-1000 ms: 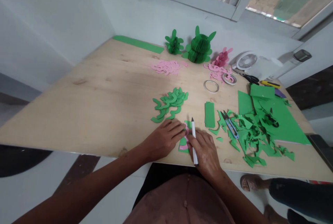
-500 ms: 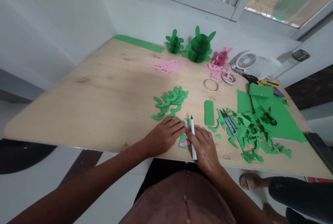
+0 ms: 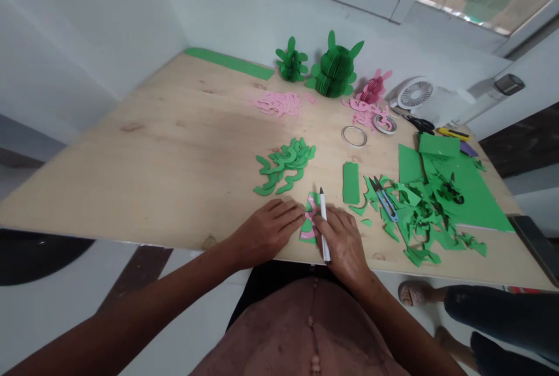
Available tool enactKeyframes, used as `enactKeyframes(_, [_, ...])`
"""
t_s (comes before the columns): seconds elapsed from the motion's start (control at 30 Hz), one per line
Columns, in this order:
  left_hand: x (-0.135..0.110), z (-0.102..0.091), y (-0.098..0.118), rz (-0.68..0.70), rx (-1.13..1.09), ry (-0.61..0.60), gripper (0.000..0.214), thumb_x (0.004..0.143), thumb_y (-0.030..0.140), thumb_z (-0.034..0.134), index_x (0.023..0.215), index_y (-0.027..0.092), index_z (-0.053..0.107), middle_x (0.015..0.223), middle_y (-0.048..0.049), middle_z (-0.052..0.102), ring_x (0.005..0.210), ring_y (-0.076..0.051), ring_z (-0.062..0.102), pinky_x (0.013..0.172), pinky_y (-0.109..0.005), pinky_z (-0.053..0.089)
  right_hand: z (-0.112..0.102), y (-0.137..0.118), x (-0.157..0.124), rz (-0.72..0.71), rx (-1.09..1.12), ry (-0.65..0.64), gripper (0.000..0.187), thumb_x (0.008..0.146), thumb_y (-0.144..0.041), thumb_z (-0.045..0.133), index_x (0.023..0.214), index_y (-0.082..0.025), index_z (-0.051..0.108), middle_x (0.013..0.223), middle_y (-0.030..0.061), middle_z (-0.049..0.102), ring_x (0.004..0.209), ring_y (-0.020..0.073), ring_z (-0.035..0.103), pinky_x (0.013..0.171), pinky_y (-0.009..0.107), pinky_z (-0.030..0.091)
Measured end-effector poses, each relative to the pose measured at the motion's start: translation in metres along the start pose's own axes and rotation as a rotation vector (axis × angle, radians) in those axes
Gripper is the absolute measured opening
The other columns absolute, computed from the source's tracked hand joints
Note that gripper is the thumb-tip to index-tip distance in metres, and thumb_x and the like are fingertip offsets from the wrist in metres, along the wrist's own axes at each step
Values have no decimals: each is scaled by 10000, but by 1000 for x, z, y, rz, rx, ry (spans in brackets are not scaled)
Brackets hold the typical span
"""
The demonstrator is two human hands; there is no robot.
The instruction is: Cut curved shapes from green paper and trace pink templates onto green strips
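Observation:
In front of me at the table's near edge lies a small green paper rectangle (image 3: 308,235) with a curvy pink paper cutout (image 3: 311,204) on top. My left hand (image 3: 268,230) rests beside it, fingers stretched, their tips touching the left side of the papers. My right hand (image 3: 343,239) is closed on a white marker (image 3: 324,219), its dark tip pointing away from me; its thumb and fingertips are at the papers' right side. Beyond my hands is a pile of curvy green paper cutouts (image 3: 288,160). A stack of green paper rectangles (image 3: 350,183) lies to the right.
Blue-handled thread snips (image 3: 385,201) lie among green paper scraps (image 3: 414,213) and green sheets (image 3: 484,195) on the right. Pink cutouts (image 3: 279,103), tape rolls (image 3: 354,137), honeycomb paper figures (image 3: 335,67) and a small fan (image 3: 414,94) stand farther back. Another person's legs (image 3: 493,318) show lower right.
My view has tilted slightly, so the table sits a little higher in the picture. My left hand has drawn back slightly leftward, uncovering more of the pink cutout. The marker stays in my right hand.

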State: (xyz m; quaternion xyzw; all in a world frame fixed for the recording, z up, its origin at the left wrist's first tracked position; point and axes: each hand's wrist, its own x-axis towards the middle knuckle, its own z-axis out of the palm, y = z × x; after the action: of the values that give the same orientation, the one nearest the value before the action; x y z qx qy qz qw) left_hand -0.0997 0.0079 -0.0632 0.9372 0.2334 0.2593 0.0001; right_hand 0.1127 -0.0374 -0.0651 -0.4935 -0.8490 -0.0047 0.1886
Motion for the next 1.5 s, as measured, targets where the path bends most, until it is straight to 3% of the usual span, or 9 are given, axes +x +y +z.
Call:
enactKeyframes(0.53, [-5, -2, -5, 91, -55, -32, 268, 916, 101, 403, 1080, 129, 613, 1118, -113, 674, 1092, -225, 566, 934, -415, 475, -4, -1, 2, 18, -5, -54, 245, 944, -191, 480, 1142, -167, 621, 1200, 139, 628, 1193, 272, 485, 946, 424, 382])
enactKeyframes(1.5, [-6, 0, -6, 92, -62, -50, 244, 920, 101, 423, 1082, 117, 605, 1115, -100, 670, 1090, -225, 555, 951, -417, 453, -4, -1, 2, 10, 7, -47, 264, 938, -161, 468, 1158, -155, 613, 1186, 144, 632, 1184, 280, 480, 953, 432, 384])
